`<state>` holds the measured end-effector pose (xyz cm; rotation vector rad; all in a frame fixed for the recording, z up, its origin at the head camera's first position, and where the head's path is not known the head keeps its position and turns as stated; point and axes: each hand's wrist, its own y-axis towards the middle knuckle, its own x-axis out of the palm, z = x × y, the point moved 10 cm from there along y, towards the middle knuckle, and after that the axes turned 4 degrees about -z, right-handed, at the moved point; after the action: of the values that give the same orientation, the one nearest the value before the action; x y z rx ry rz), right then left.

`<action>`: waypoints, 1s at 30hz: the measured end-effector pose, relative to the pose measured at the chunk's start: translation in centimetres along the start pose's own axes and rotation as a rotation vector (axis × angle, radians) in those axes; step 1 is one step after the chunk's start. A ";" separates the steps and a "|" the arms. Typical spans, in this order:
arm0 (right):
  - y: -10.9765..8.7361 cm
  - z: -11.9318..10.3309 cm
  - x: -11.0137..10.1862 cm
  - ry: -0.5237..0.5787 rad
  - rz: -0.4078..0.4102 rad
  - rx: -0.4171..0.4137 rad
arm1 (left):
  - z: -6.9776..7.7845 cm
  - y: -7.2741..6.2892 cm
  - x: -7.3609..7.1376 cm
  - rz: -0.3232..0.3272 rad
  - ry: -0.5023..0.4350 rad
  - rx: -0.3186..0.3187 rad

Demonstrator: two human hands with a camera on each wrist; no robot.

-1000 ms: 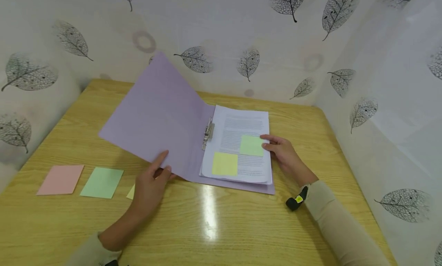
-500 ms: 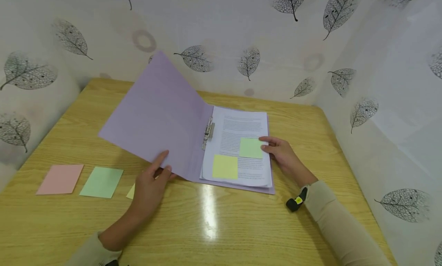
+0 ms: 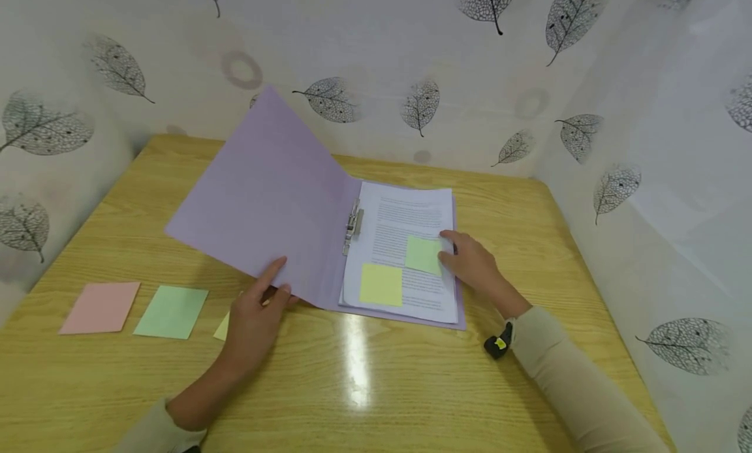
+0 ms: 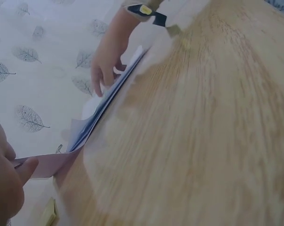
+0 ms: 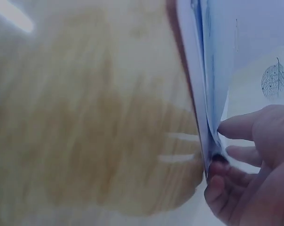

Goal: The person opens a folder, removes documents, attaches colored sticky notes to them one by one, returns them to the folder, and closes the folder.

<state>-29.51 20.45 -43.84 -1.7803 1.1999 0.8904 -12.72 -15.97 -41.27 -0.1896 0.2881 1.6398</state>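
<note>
A purple folder (image 3: 258,198) lies on the wooden table with its cover raised toward the left. My left hand (image 3: 255,322) grips the cover's lower edge, thumb on the inner face and fingers behind. On the folder's right side rests a stack of printed papers (image 3: 423,293), beside a metal lever clip (image 3: 352,228). The top sheet carries a yellow sticky note (image 3: 380,284) and a green sticky note (image 3: 423,254). My right hand (image 3: 474,262) holds the stack's right edge, thumb and forefinger over the top sheet beside the green note. Its other fingers (image 5: 217,190) are curled at the edge.
Left of the folder lie a pink note pad (image 3: 100,307), a green note pad (image 3: 172,311) and a yellow pad (image 3: 222,328) partly hidden by the left hand. A leaf-patterned curtain (image 3: 376,55) hangs behind the table.
The papers have slid slightly toward me and to the left within the folder. My right hand has shifted left and further over the sheet's edge. The left hand holds its place.
</note>
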 end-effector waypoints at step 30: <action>-0.4 -1.2 0.1 -0.256 -0.090 -0.134 | 7.3 8.6 10.6 -0.436 -0.048 0.034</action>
<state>-28.95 19.41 -43.27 -1.7473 0.9077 1.1298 -21.84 -4.35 -36.83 -0.1731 0.2199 1.2053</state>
